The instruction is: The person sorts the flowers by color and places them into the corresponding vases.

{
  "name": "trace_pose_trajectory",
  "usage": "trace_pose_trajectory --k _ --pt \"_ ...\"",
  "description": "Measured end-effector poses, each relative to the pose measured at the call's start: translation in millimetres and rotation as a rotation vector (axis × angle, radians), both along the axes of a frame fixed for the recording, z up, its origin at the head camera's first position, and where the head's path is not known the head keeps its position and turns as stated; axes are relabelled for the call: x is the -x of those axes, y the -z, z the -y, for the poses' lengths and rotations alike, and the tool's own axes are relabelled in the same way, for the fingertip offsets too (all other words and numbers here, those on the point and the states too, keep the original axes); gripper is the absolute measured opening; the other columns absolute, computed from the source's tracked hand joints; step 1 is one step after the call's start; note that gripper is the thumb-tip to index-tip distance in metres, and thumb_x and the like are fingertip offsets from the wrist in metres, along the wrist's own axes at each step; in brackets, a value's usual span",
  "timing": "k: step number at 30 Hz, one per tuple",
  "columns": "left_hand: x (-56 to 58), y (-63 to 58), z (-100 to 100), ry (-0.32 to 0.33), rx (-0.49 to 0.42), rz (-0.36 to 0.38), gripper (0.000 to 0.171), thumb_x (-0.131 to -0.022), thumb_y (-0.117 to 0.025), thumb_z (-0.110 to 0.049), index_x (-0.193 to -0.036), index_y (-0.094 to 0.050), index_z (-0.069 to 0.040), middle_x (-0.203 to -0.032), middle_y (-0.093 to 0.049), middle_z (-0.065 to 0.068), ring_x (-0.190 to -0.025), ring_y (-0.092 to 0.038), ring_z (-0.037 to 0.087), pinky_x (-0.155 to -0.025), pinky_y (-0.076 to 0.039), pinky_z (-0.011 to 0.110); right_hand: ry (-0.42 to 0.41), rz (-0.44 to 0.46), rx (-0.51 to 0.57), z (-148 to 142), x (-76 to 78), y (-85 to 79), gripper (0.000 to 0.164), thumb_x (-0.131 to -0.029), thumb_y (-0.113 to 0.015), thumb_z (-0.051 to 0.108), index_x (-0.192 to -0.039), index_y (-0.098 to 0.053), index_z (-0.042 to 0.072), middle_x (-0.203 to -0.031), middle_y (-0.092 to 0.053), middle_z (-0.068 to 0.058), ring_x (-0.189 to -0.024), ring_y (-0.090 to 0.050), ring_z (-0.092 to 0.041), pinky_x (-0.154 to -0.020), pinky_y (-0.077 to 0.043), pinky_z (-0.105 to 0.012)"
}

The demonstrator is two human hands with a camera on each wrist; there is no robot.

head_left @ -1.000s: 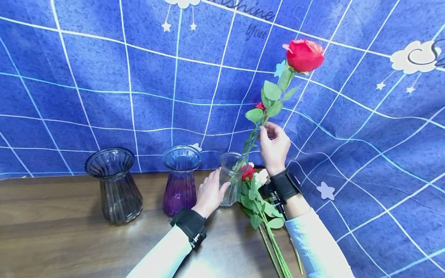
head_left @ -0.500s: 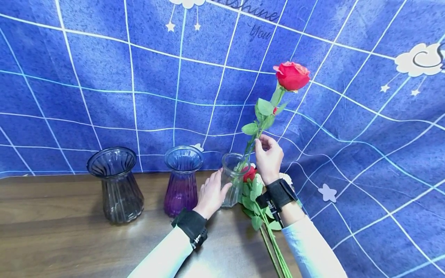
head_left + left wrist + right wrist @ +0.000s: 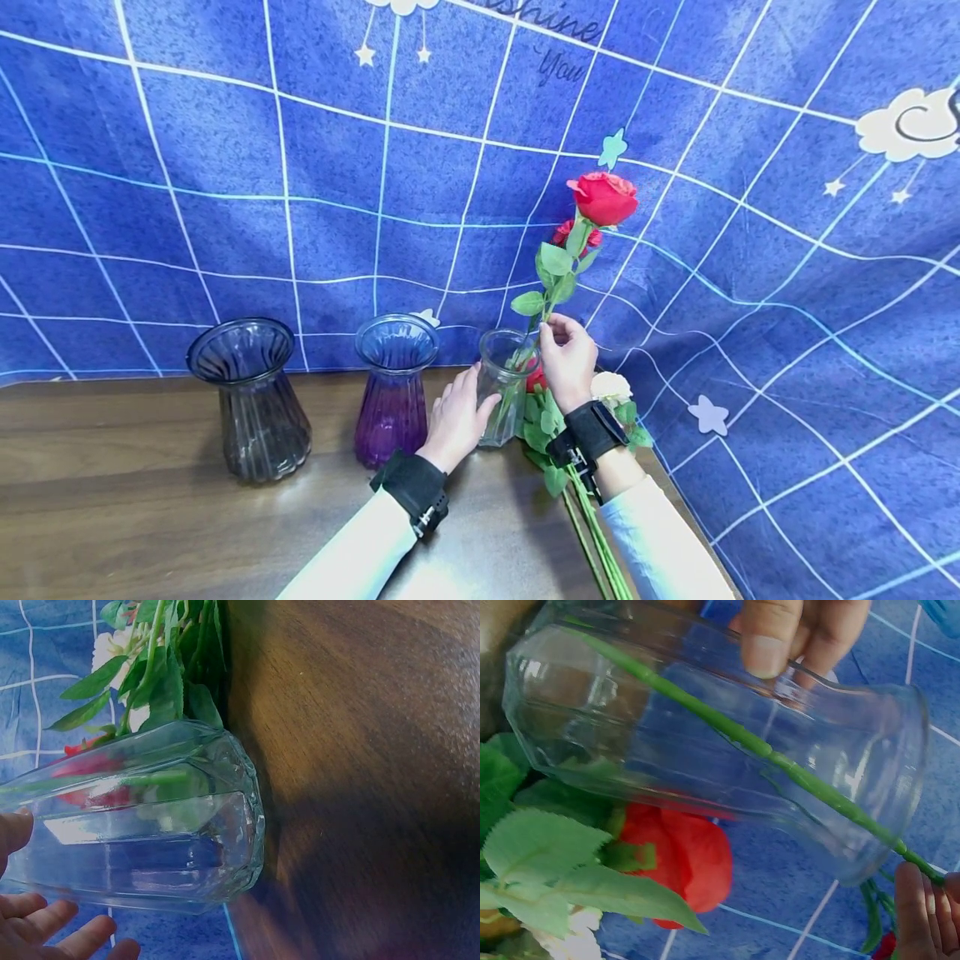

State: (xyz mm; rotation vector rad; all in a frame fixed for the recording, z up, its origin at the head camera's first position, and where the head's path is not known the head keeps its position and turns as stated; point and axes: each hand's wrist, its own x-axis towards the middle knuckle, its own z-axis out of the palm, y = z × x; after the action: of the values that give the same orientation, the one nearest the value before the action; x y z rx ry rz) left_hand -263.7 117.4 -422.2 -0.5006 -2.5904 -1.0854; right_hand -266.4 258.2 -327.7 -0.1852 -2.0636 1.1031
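In the head view my left hand [image 3: 456, 421] holds the side of a clear glass vase [image 3: 495, 417], which stands upright on the table. The right wrist view shows its thumb [image 3: 767, 649] against the glass. Above the rim, my right hand [image 3: 567, 358] pinches the stem of a long red rose [image 3: 604, 200] between thumb and fingers. The green stem [image 3: 735, 733] slants through the vase mouth and reaches down near the base. Behind the rose shows a second red flower [image 3: 564, 233]; I cannot tell where its stem ends.
Left of the clear vase stand a purple-blue glass vase [image 3: 391, 417] and a dark grey one [image 3: 262, 425]. Right of it lie more flowers, with long green stems [image 3: 596, 525], a red bloom [image 3: 536, 379] and a white bloom [image 3: 611, 387]. A blue gridded cloth [image 3: 322, 250] hangs behind.
My right hand has moved down and left towards the vase mouth, lowering the rose deeper into the vase. My left hand stays on the vase.
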Motion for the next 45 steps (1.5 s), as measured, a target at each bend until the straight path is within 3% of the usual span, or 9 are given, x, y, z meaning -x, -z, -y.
trace_pose_trajectory --k 14,20,25,29,37,45 --pt "1.1 -1.6 2 -0.007 -0.004 0.002 0.057 -0.091 -0.058 -0.036 -0.138 -0.044 -0.006 -0.133 -0.053 0.014 -0.113 -0.055 0.035 -0.082 -0.046 0.051 -0.040 0.067 0.025 3 6.0 10.3 0.020 -0.085 -0.063 0.009 -0.100 -0.068 -0.002 -0.085 -0.069 -0.018 -0.075 -0.065 -0.027 -0.068 -0.050 -0.027" --pt "2.1 -0.8 1 -0.009 -0.002 0.003 0.057 -0.091 -0.058 -0.036 -0.138 -0.044 -0.007 -0.133 -0.053 0.014 -0.112 -0.055 0.034 -0.082 -0.046 0.051 -0.060 0.096 -0.003 7 9.3 8.6 0.019 -0.084 -0.062 0.005 -0.100 -0.067 -0.005 -0.084 -0.070 -0.019 -0.072 -0.067 -0.028 -0.062 -0.049 -0.019" --pt "2.3 -1.4 1 -0.009 0.004 0.000 0.057 -0.091 -0.058 -0.036 -0.138 -0.044 -0.007 -0.133 -0.053 0.014 -0.112 -0.055 0.034 -0.082 -0.047 0.051 -0.071 0.112 -0.040 8 12.2 8.5 0.018 -0.084 -0.060 0.005 -0.098 -0.067 -0.004 -0.082 -0.070 -0.017 -0.071 -0.067 -0.025 -0.066 -0.053 -0.029" --pt "1.7 -1.8 1 -0.005 0.003 0.006 0.058 -0.092 -0.057 -0.038 -0.138 -0.044 -0.007 -0.133 -0.053 0.014 -0.113 -0.055 0.035 -0.082 -0.047 0.051 -0.063 0.101 -0.059 6 13.6 9.3 0.018 -0.083 -0.061 0.008 -0.095 -0.068 -0.002 -0.079 -0.071 -0.012 -0.069 -0.067 -0.020 -0.067 -0.053 -0.029" --pt "-0.2 0.8 1 0.002 -0.006 0.022 0.057 -0.091 -0.058 -0.036 -0.138 -0.043 -0.007 -0.134 -0.053 0.014 -0.113 -0.055 0.035 -0.084 -0.046 0.052 -0.028 0.175 -0.038 7 12.1 7.7 0.020 -0.085 -0.062 0.008 -0.100 -0.069 -0.002 -0.088 -0.072 -0.017 -0.079 -0.069 -0.027 -0.074 -0.054 -0.035" --pt "-0.1 0.8 0 0.001 -0.011 0.023 0.058 -0.091 -0.058 -0.037 -0.139 -0.043 -0.008 -0.134 -0.052 0.014 -0.114 -0.054 0.035 -0.085 -0.046 0.051 -0.039 0.171 0.026 4 9.5 7.0 0.019 -0.084 -0.065 0.011 -0.099 -0.070 0.000 -0.090 -0.072 -0.016 -0.081 -0.070 -0.027 -0.072 -0.055 -0.032"
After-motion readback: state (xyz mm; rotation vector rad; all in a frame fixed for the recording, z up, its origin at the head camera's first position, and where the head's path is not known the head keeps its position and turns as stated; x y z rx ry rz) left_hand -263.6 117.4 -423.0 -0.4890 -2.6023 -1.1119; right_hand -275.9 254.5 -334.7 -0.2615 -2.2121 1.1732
